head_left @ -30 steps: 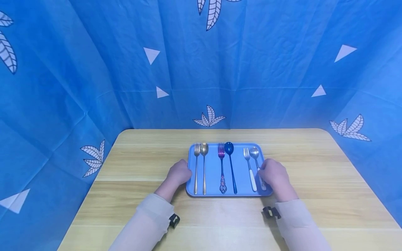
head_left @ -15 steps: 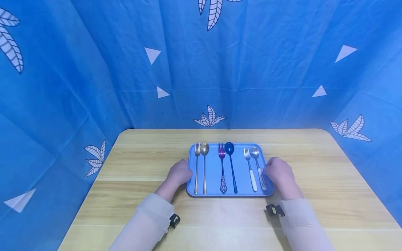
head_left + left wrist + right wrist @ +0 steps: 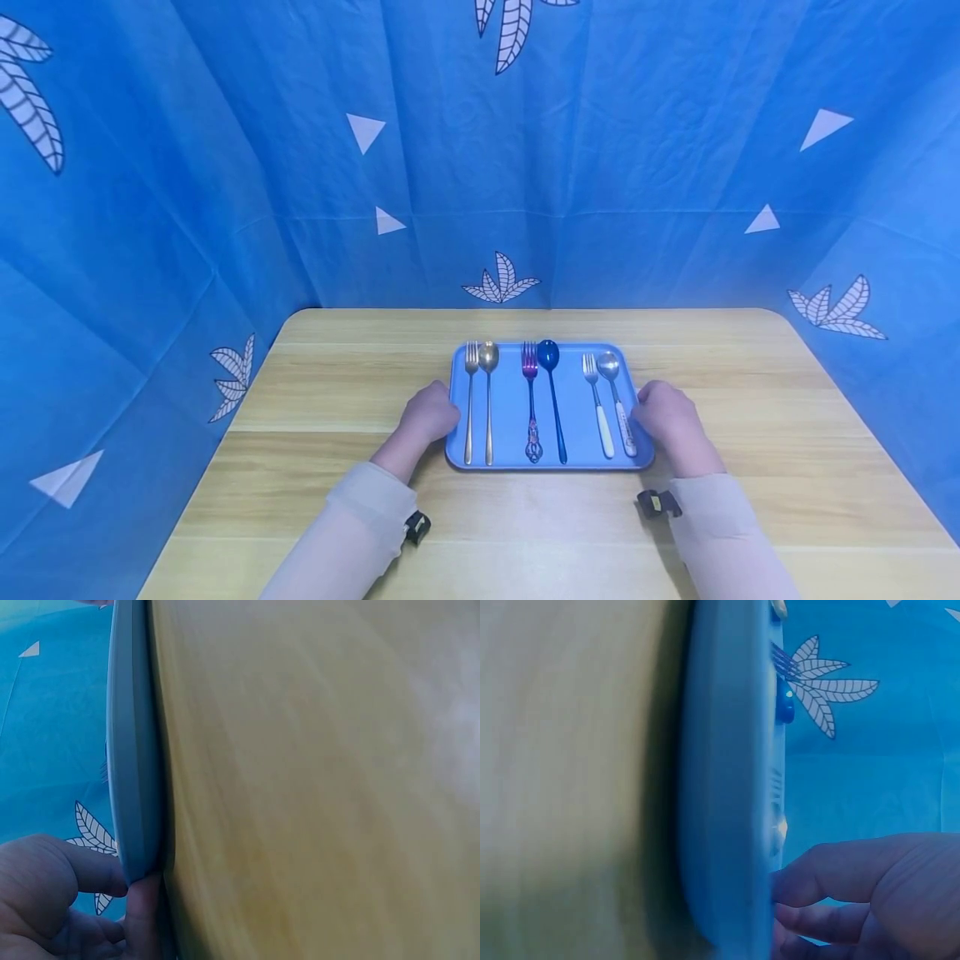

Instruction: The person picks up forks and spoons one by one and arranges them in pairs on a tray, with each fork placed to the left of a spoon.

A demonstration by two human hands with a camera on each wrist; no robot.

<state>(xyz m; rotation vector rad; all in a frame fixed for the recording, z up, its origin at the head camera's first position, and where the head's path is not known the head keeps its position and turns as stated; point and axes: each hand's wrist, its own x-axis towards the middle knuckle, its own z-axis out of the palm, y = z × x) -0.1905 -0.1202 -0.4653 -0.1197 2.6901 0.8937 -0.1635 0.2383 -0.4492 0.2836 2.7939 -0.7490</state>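
Note:
A light blue tray (image 3: 510, 417) lies on the table with three fork-and-spoon pairs. On its left are a gold fork (image 3: 471, 358) and a gold spoon (image 3: 488, 356). In the middle lie a purple fork (image 3: 529, 360) and a dark blue spoon (image 3: 548, 355). The right pair is a white-handled fork (image 3: 603, 432) and a spoon with a patterned white handle (image 3: 608, 364). My left hand (image 3: 430, 412) pinches the tray's left rim between thumb and finger, also seen in the left wrist view. On the right rim, my right hand (image 3: 666, 412) grips with curled fingers.
The wooden table (image 3: 540, 533) has rounded far corners. A blue curtain (image 3: 637, 150) with white leaves and triangles hangs behind the table and along both sides. Each wrist wears a small black camera mount (image 3: 658, 503).
My right hand has shifted slightly right, from over the patterned spoon's handle to the tray's right rim. The left hand keeps its hold. The cutlery stays in the same arrangement.

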